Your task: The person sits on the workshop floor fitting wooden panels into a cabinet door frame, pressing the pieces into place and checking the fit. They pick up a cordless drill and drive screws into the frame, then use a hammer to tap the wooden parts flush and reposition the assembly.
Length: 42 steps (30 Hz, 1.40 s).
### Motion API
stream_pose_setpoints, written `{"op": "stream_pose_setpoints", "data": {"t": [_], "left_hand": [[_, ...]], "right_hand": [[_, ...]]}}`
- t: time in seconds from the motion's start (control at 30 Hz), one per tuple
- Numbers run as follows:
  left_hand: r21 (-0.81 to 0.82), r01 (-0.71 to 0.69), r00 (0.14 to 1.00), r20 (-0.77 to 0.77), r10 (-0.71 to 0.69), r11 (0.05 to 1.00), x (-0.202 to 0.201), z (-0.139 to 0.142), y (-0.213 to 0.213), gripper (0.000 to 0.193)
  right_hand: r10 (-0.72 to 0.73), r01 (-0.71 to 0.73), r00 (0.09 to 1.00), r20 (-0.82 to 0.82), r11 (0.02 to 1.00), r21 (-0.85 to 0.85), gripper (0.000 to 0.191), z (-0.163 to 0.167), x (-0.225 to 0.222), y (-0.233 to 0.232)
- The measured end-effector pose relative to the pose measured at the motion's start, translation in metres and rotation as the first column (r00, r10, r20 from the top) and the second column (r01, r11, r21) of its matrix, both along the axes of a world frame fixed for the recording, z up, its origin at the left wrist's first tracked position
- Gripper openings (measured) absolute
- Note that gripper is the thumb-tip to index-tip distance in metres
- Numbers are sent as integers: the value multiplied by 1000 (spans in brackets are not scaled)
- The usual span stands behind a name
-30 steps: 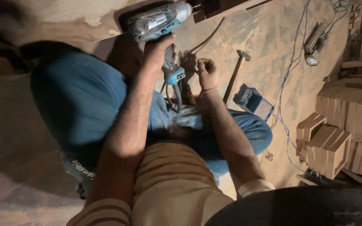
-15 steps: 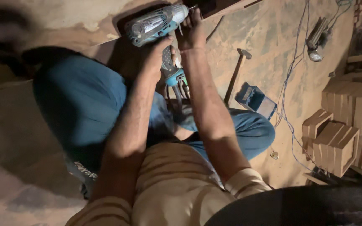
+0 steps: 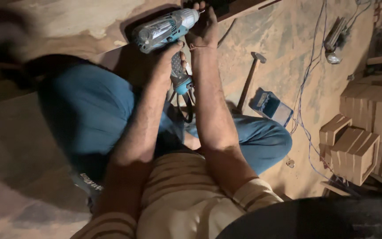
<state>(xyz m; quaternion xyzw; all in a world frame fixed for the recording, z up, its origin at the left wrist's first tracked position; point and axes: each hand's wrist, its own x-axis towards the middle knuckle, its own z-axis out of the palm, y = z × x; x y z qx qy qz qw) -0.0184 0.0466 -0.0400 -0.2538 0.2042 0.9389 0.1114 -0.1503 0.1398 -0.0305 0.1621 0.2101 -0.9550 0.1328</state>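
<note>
My left hand (image 3: 169, 59) grips the handle of a teal and grey power drill (image 3: 164, 28), which points right toward the dark edge of a plywood board (image 3: 67, 26). My right hand (image 3: 202, 31) is at the drill's nose with its fingers curled against the board's edge. Whether they pinch something small there is hidden. Both forearms reach out over my blue-trousered legs (image 3: 89, 115), and I sit on the dusty floor.
A hammer (image 3: 249, 79) lies on the floor right of my arms, with an open blue case (image 3: 270, 106) beside it. Blue wires (image 3: 306, 88) trail across the floor. Stacked wooden boxes (image 3: 354, 150) stand at the right, with a metal tool (image 3: 334, 42) beyond them.
My right hand has risen from near my lap to the drill's nose at the board's edge. The left hand has kept hold of the drill.
</note>
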Motion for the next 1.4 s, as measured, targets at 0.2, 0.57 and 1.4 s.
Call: {"op": "stream_pose_setpoints", "data": {"t": [0.2, 0.57, 1.4], "left_hand": [[-16, 5, 1000, 5, -5, 1000, 10, 7, 0, 16], [33, 3, 998, -58, -1, 999, 10, 14, 2, 18], [-34, -94, 994, -52, 93, 995, 11, 16, 24, 23]], "right_hand": [[-77, 73, 995, 58, 995, 73, 15, 4, 2, 1], [39, -34, 994, -98, 998, 56, 25, 8, 10, 11], [140, -139, 988, -66, 990, 16, 23, -4, 0, 35]]}}
